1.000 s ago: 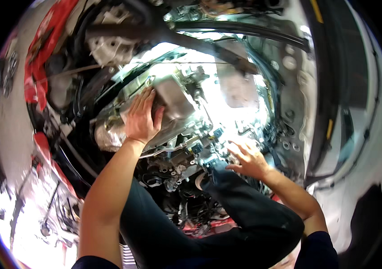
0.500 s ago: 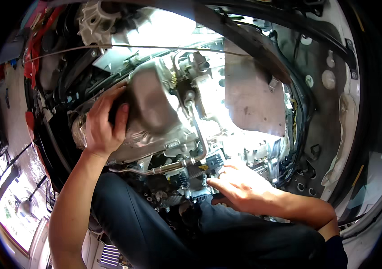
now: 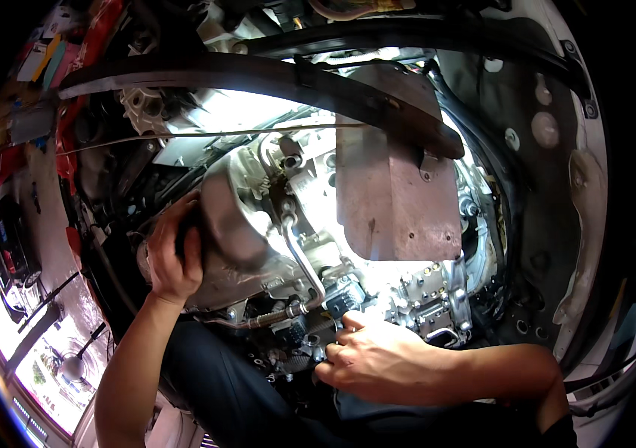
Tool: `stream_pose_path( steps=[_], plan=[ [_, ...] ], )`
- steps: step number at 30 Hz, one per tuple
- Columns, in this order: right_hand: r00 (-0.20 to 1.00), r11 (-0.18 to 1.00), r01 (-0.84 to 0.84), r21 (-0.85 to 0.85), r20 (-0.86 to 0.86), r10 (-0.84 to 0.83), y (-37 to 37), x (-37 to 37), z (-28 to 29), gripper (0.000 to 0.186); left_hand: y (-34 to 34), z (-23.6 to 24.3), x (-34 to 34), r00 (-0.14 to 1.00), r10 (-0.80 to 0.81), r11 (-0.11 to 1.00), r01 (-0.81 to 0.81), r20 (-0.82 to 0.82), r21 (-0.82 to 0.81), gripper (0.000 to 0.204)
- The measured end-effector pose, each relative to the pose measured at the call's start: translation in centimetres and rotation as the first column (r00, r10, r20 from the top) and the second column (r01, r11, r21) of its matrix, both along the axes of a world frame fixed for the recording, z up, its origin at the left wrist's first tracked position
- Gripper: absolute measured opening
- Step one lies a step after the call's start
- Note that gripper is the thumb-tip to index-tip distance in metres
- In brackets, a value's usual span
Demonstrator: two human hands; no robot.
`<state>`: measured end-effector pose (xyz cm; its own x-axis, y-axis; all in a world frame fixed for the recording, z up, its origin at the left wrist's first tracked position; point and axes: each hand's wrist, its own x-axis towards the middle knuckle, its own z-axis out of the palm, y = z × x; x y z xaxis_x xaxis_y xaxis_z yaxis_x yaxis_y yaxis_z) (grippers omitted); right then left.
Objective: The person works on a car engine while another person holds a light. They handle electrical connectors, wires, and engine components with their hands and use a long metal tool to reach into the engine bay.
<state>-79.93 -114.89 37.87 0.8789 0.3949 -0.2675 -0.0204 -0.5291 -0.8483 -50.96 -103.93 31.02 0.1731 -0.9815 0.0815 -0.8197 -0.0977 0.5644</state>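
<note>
Dark-trousered legs (image 3: 217,373) fill the near edge. Above them, the right hand (image 3: 377,355) bends inward with its fingers curled; the fingertips are hidden, so I cannot tell whether they pinch anything. Just beyond its knuckles sits the blue-grey connector (image 3: 343,297), beside the lower bend of the metal pipe (image 3: 304,261). The connector looks like moulded plastic: probably light and stiff, its tabs perhaps brittle, so best held by the sides of its housing. The pipe seems rigid.

Farther left, the left hand (image 3: 174,261) lies against the lower left side of the domed cover (image 3: 227,213), thumb well apart from the fingers, gripping nothing that shows. The cover looks like stiff, smooth sheet metal, likely slippery on its face and better held by its rim. Beyond stands a brownish plate (image 3: 396,201), crossed at its top by a dark bar (image 3: 258,81).
</note>
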Motion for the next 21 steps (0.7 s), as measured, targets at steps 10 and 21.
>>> stream_pose_path(
  steps=[10, 21],
  plan=[
    [0.963, 0.959, 0.263, 0.108, 0.032, -0.268, 2.1, -0.7, -1.9, 0.019, 0.6, 0.4, 0.7, 0.997, -0.053, 0.998, 0.054, 0.053, -0.016, 0.031],
    [0.925, 0.924, 0.379, -0.059, 0.042, -0.377, 4.4, -1.9, -2.7, 0.020, 1.2, -1.4, 0.5, 0.993, 0.098, 0.989, -0.090, 0.072, -0.117, 0.018]
  ],
)
